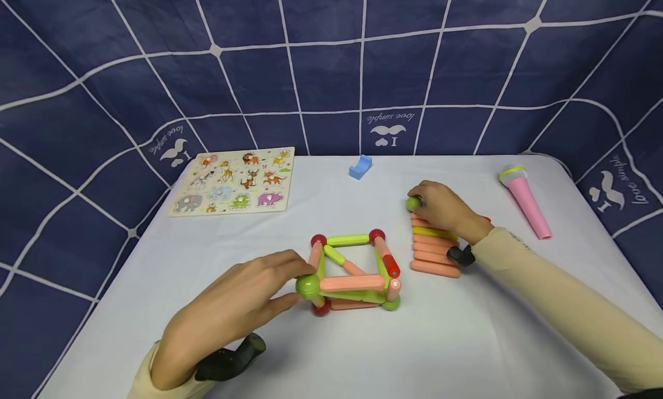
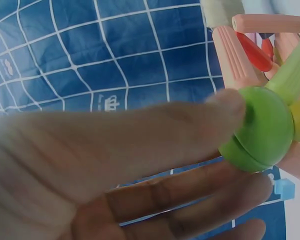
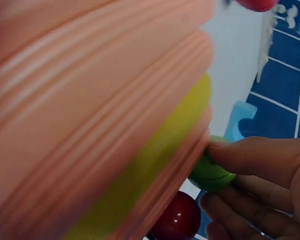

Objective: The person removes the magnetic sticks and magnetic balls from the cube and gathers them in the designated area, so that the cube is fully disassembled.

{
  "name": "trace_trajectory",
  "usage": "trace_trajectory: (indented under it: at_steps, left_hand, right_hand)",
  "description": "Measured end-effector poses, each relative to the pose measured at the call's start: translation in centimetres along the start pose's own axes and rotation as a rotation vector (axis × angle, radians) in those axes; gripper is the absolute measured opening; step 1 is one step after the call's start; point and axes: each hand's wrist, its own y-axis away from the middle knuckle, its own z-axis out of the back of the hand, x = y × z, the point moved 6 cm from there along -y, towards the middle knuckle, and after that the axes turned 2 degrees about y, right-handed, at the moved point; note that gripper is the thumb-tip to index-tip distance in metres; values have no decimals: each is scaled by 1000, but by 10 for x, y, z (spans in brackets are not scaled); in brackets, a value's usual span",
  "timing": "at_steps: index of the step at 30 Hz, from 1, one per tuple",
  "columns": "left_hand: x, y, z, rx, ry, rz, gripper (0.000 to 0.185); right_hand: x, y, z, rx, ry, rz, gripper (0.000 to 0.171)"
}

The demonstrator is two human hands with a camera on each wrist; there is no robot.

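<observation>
A frame of pink and green rods joined by red and green balls stands mid-table. My left hand pinches its near-left green corner ball; in the left wrist view the thumb lies on that ball with the fingers beneath it. To the right lies a row of pink rods with one yellow-green rod. At its far end my right hand pinches a loose green ball. The right wrist view shows this ball between my fingers, with a red ball beside it.
A wooden animal puzzle board lies at the back left of the white table. A small blue block sits at the back centre and a pink toy microphone at the right. Dark blue cloth walls the table.
</observation>
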Motion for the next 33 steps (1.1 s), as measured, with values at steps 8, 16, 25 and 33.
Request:
trace_trajectory:
  at_steps: [8, 16, 25, 33]
  left_hand:
    - [-5, -2, 0, -22, 40, -45, 30]
    - [-6, -9, 5, -30, 90, -107, 25]
    - [-5, -11, 3, -29, 100, -117, 26]
    - [-7, -12, 1, -16, 84, -92, 26]
  right_hand:
    - [5, 5, 0, -9, 92, 20, 37]
    - [121, 61, 48, -168, -97, 255, 26]
    - [211, 94, 25, 25, -179, 509, 22]
    - [218, 96, 15, -19, -169, 570, 15]
